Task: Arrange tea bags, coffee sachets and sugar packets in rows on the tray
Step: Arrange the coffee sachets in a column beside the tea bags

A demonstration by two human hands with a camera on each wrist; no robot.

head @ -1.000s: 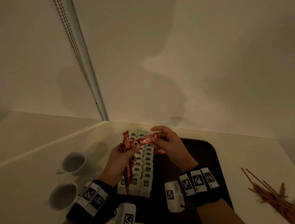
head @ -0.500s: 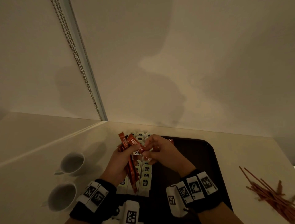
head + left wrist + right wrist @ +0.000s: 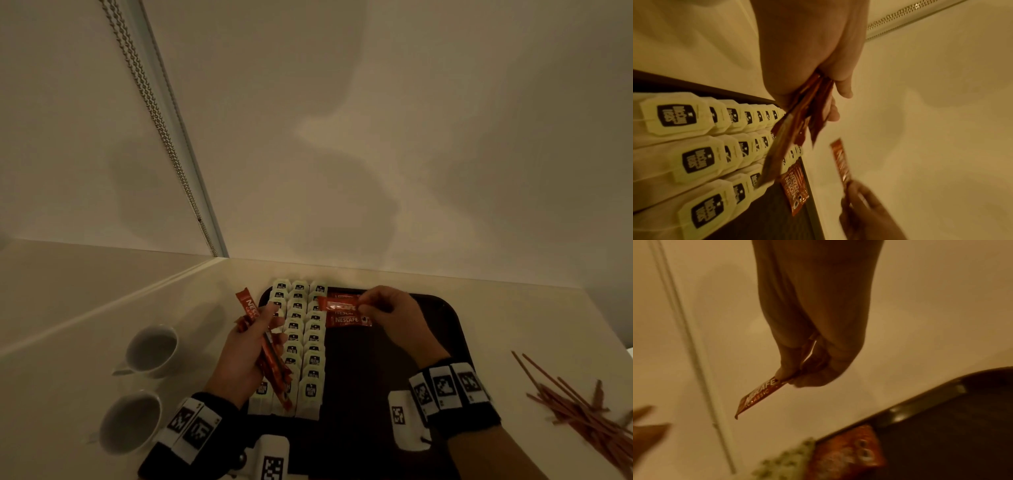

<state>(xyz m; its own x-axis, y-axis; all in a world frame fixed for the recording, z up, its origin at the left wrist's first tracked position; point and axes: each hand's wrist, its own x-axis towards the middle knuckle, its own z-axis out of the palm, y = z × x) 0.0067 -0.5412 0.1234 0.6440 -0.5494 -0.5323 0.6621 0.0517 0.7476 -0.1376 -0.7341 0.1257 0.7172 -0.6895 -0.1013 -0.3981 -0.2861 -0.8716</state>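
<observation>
A dark tray [image 3: 442,329] lies on the pale counter. Its left part holds three rows of white tea bags [image 3: 303,339] [image 3: 701,155]. Red coffee sachets [image 3: 351,320] [image 3: 795,188] lie flat on the tray beside the far end of the tea bags. My right hand [image 3: 387,311] pinches one red coffee sachet [image 3: 339,304] [image 3: 760,395] by its end, just above those lying sachets. My left hand [image 3: 253,342] grips a bundle of several coffee sachets [image 3: 270,356] [image 3: 803,113] over the tray's left edge.
Two white cups [image 3: 152,349] [image 3: 132,423] stand on the counter left of the tray. A loose heap of thin brown sticks [image 3: 582,407] lies to the right. A beaded blind chain [image 3: 154,120] hangs along the wall corner behind.
My right hand drew one sachet out of the left hand's bundle and carried it right, over the sachets on the tray. The left hand stayed at the tray's left edge.
</observation>
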